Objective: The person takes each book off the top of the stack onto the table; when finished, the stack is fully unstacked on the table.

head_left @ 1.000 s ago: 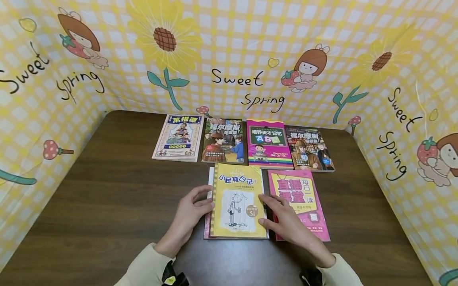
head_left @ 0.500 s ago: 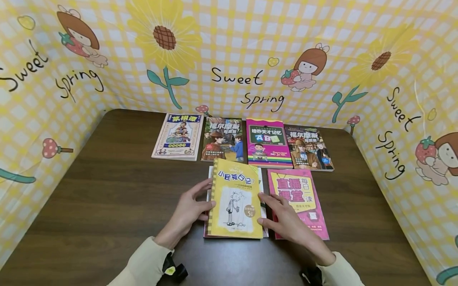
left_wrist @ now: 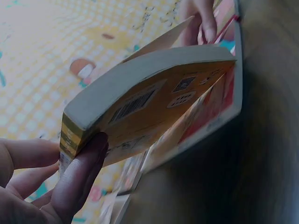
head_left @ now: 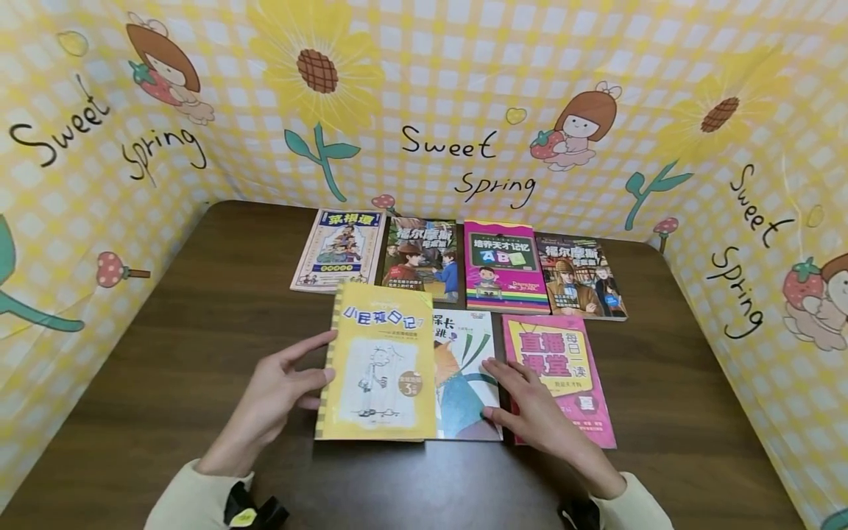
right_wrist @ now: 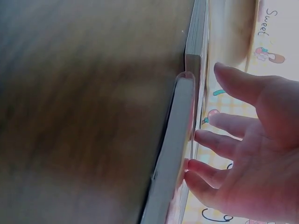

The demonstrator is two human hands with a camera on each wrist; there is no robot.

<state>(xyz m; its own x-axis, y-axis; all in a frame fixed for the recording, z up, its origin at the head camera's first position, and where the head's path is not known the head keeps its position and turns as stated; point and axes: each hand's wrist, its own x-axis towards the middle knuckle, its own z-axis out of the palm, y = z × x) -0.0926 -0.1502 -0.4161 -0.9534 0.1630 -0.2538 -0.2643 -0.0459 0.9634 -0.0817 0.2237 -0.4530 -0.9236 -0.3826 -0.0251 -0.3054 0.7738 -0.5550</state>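
My left hand [head_left: 265, 401] pinches a yellow paperback book [head_left: 380, 361] by its spine. In the left wrist view the back cover [left_wrist: 140, 112] tilts up off the book beneath it, with the left thumb pressed on that cover. Partly hidden under the yellow book lies a white picture book [head_left: 464, 390] with a blue and orange drawing. My right hand [head_left: 539, 419] lies at that picture book's right edge, fingers spread and extended. Beside it, partly covered by the right hand, lies a pink book [head_left: 589, 397]. The right wrist view shows the right fingers [right_wrist: 219, 142] loosely extended near stacked book edges.
Along the back of the brown table [head_left: 165, 368] lie a pale book [head_left: 339, 250], a dark comic-style book [head_left: 420, 258], a magenta book [head_left: 506, 276] and another dark book [head_left: 583, 276]. A yellow checked cloth [head_left: 457, 88] stands around the table's sides and back.
My left hand has lifted the yellow book and moved it left, uncovering the right part of the white picture book. The right hand has stayed nearly in place, with the yellow book now away from its fingertips.
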